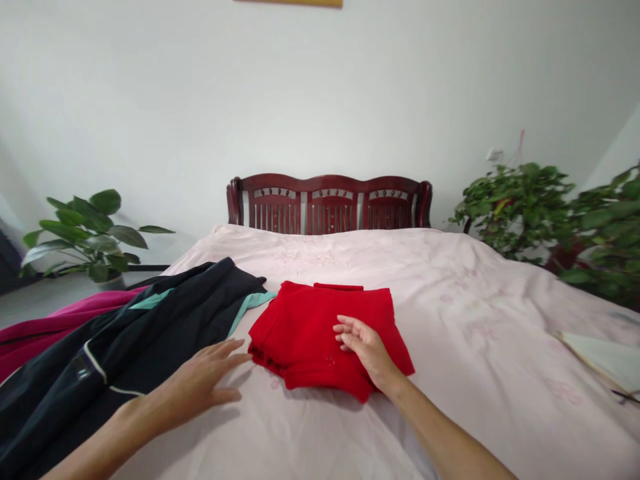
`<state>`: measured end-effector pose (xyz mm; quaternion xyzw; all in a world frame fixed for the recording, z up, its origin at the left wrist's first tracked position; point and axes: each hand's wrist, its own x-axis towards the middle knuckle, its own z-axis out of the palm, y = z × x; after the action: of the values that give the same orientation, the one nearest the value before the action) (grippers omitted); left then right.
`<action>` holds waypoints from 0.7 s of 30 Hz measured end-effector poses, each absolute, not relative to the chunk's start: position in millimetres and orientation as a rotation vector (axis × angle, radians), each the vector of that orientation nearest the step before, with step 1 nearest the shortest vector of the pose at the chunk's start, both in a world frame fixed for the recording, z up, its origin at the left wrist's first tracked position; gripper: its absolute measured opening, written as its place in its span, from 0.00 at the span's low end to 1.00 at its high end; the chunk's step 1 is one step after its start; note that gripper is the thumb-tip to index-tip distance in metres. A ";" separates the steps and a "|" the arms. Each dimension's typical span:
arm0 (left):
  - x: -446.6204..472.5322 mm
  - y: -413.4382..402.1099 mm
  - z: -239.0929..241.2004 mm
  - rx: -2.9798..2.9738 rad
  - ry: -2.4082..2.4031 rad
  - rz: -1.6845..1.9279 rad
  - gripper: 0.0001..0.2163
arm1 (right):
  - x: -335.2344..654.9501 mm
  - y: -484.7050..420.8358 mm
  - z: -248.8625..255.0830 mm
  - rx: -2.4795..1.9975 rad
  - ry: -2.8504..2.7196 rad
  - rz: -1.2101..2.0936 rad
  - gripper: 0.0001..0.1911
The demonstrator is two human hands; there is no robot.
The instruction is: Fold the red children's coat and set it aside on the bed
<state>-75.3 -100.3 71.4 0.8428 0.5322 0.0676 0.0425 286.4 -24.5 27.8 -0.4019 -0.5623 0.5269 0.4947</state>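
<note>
A folded red garment (305,333) lies in the middle of the bed (450,300). My right hand (363,347) rests flat on its right part, fingers stretched out toward the left. My left hand (200,383) lies open on the pink sheet just left of the red garment, fingers spread, beside a black garment with teal and white trim (125,333). Neither hand grips anything.
A magenta garment (60,320) lies under the black one at the bed's left edge. A dark wooden headboard (330,203) stands at the far end. Potted plants stand at the left (90,233) and right (550,213). A pale flat item (605,360) lies at the bed's right edge.
</note>
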 end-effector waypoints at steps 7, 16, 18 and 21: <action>18.6 -84.6 32.3 2.784 1.386 0.789 0.27 | 295.8 -29.0 27.9 -1.070 -1.920 0.951 0.15; 43.3 -78.5 -20.9 2.641 1.542 1.134 0.26 | 284.8 -30.0 33.8 -1.108 -2.263 0.619 0.07; 40.8 -78.2 -25.6 2.648 1.519 1.133 0.27 | 282.0 -29.9 32.8 -1.138 -2.174 0.586 0.07; 38.6 -78.0 -27.6 2.656 1.491 1.121 0.27 | 282.8 -29.4 35.6 -1.196 -1.901 0.751 0.08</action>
<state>38.6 -78.0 -27.6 0.8172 0.4587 0.3450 -0.0519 282.8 -29.4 35.6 -0.4679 -0.7435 0.2936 0.3770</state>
